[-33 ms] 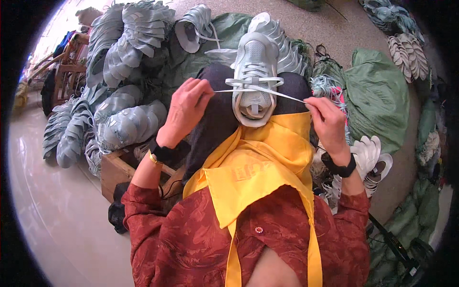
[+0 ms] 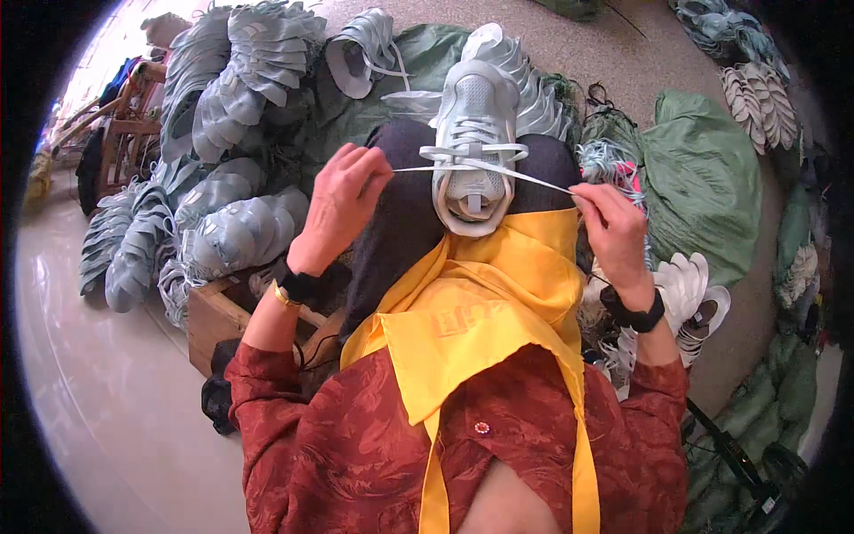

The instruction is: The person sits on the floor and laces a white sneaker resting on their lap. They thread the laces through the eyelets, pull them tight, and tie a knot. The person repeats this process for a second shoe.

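A pale grey-blue shoe upper [image 2: 480, 100] lies between my knees, its toe pointing away and its heel opening toward me. White laces run through its eyelets, with a small loop on each side of the tongue. My left hand [image 2: 345, 200] pinches one end of the shoelace [image 2: 543, 184] out to the left. On the other side, my right hand [image 2: 616, 233] pinches the opposite end. Both ends are stretched taut, low over the tongue. The heel end rests against my yellow apron [image 2: 480, 311].
Stacks of similar shoe uppers [image 2: 253, 76] are heaped at the left, beside a wooden box [image 2: 216, 325]. More uppers [image 2: 529, 84] lie beyond my knees. A green sack [image 2: 703, 187] stands at the right, near white uppers [image 2: 685, 289]. One loose upper [image 2: 360, 58] lies at the far left.
My two hands have moved very slightly apart, still pinching the lace ends. The shoe upper has stayed in place.
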Action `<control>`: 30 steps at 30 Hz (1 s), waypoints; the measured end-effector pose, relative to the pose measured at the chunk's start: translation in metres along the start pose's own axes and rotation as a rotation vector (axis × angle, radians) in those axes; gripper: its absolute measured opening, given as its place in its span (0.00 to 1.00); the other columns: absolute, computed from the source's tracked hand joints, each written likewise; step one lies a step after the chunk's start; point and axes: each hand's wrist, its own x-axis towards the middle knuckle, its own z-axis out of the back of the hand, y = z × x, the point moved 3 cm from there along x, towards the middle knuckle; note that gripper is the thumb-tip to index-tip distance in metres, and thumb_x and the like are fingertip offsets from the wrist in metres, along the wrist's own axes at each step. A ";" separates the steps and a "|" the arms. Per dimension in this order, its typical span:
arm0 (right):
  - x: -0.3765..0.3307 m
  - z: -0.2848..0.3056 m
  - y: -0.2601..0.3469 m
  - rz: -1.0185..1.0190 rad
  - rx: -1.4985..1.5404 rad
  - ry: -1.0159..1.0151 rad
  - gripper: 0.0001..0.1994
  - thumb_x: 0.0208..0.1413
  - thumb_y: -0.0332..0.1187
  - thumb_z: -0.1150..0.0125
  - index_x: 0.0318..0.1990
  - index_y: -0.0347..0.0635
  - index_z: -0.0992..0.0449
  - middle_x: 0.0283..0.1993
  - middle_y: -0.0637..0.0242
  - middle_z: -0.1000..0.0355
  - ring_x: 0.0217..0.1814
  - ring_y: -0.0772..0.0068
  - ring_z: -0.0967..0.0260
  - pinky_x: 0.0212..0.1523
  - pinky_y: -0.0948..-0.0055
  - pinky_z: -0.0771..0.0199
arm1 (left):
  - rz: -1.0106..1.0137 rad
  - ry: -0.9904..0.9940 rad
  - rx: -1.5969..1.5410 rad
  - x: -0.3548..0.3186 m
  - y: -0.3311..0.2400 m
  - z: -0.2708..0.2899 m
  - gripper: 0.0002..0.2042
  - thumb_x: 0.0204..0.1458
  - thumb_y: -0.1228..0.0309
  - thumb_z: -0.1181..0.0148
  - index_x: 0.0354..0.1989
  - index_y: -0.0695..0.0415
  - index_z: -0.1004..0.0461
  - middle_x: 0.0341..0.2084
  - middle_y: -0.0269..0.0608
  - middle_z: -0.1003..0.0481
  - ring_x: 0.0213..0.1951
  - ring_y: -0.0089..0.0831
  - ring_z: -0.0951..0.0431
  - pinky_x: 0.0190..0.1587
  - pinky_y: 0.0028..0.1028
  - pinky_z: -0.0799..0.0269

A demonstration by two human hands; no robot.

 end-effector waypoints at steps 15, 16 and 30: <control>-0.052 0.032 -0.074 -0.315 -0.031 0.048 0.07 0.59 0.26 0.36 0.43 0.38 0.17 0.34 0.60 0.18 0.28 0.71 0.24 0.32 0.71 0.26 | 0.300 0.091 0.128 -0.056 0.074 0.059 0.04 0.50 0.80 0.40 0.32 0.62 0.28 0.27 0.43 0.25 0.35 0.43 0.26 0.40 0.39 0.30; -0.052 0.032 -0.074 -0.309 -0.026 0.047 0.07 0.59 0.26 0.36 0.43 0.37 0.17 0.34 0.60 0.18 0.27 0.72 0.24 0.32 0.71 0.26 | 0.313 0.102 0.141 -0.059 0.076 0.062 0.04 0.50 0.80 0.40 0.32 0.62 0.28 0.27 0.44 0.25 0.35 0.43 0.26 0.40 0.39 0.30; -0.040 0.019 -0.078 -0.484 0.164 0.252 0.07 0.63 0.29 0.40 0.36 0.34 0.20 0.25 0.66 0.23 0.22 0.79 0.25 0.25 0.75 0.26 | 0.414 0.210 0.085 -0.061 0.076 0.081 0.05 0.51 0.79 0.38 0.33 0.64 0.28 0.25 0.48 0.24 0.28 0.42 0.24 0.33 0.35 0.29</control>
